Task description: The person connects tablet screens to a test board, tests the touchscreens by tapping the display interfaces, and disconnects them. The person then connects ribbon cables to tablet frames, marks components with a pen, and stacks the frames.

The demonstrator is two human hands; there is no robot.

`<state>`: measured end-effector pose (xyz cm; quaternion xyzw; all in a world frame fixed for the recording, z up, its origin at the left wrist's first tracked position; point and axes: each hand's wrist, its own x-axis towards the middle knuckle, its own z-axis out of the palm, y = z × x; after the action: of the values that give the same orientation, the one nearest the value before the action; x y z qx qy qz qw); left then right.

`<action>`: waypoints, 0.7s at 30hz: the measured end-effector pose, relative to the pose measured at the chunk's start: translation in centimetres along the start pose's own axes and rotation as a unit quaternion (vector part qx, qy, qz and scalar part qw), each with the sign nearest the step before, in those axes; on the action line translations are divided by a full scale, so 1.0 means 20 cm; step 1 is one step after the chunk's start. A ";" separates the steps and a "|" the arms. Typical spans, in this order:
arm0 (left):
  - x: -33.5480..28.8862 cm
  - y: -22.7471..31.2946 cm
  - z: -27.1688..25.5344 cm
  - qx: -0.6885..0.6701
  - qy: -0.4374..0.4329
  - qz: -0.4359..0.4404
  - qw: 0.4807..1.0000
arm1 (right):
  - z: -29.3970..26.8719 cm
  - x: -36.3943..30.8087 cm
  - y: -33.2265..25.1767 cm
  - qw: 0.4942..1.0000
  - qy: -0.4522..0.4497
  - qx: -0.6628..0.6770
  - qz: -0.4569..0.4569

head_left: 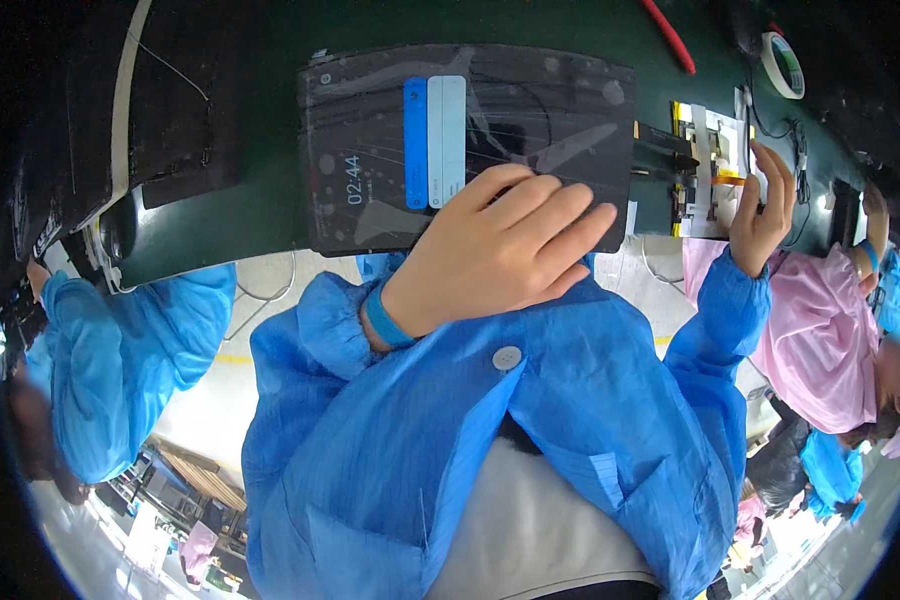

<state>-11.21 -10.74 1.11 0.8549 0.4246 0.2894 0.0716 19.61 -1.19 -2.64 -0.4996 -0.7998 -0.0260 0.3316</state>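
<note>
A dark flat display panel (pixel 370 110) lies on the bench in front of me, its screen lit with a clock and two tall bars, one blue and one pale. Clear film with wrinkles seems to cover it. My left hand (pixel 515 245), with a blue band at the wrist, lies across the panel's near edge, palm down and fingers stretched out. To the right, my right hand (pixel 767 210) is beside a small circuit fixture (pixel 705 165) with yellow edging and an orange strip. Its thumb stands apart from the fingers, and I see nothing held.
Dark connectors (pixel 665 145) lie between the panel and the fixture. A roll of tape (pixel 783 66), a black cable (pixel 799 150) and a red rod (pixel 670 38) are on the green bench (pixel 260 225). People in blue (pixel 140 350) and pink (pixel 820 330) sit on either side.
</note>
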 end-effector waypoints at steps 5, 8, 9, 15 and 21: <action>-0.07 -0.08 -0.09 0.064 -0.053 -0.057 0.995 | -0.08 -0.02 -0.06 1.000 0.011 -0.010 -0.010; -0.24 -0.16 -0.23 0.139 0.032 -0.156 0.977 | -0.11 -0.03 -0.12 1.000 0.027 0.008 0.002; -0.30 -0.19 -0.24 0.133 0.082 -0.198 0.968 | -0.11 -0.04 -0.15 0.999 0.030 0.022 0.008; -0.51 -0.25 -0.18 -0.079 0.225 -0.340 0.910 | -0.05 -0.10 -0.40 0.992 0.025 0.114 -0.044; -0.53 -0.20 -0.12 -0.164 0.240 -0.343 0.893 | 0.01 -0.15 -0.59 0.987 -0.014 0.157 -0.031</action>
<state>-20.29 -16.59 -2.94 0.5369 0.6422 0.5087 0.2015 10.69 -9.23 -1.08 -0.4167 -0.8137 0.0968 0.3934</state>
